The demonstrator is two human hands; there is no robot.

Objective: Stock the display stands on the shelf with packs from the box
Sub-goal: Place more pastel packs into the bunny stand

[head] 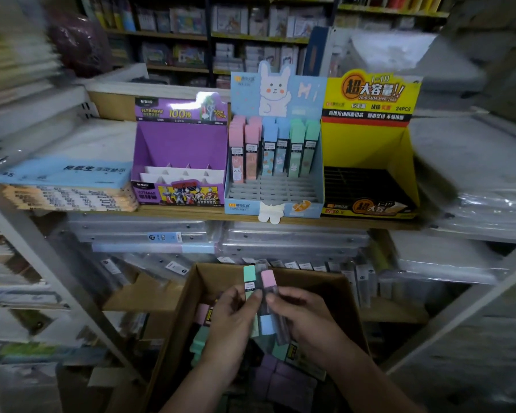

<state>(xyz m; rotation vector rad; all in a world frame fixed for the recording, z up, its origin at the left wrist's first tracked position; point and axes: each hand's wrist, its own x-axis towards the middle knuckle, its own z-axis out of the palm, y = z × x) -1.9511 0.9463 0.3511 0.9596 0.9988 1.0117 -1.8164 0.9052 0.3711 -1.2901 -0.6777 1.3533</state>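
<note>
a cardboard box (337, 290) is sitting low in front, loose packs (203, 338) lying inside. beyond it, a wooden shelf (191, 211) is carrying a purple stand (176, 141), a blue stand (318, 162) and a yellow stand (367, 144), with bookshelves (251, 40) standing behind. the left hand (236, 317) and right hand (304, 320) are curling round a bundle of packs (265, 323) above the box.

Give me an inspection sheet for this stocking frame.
Surface: wooden shelf carries three display stands side by side.
Job's things: purple stand empty; blue stand has packs at the back only; yellow stand empty; box below, open, part full.
Clutter: flat blue packages stacked left of purple stand.
Grippers: left hand and right hand together grip held packs above the box.
Cables: nothing seen.
Surroundings: stocked shelves behind, clear sleeves below.
</note>
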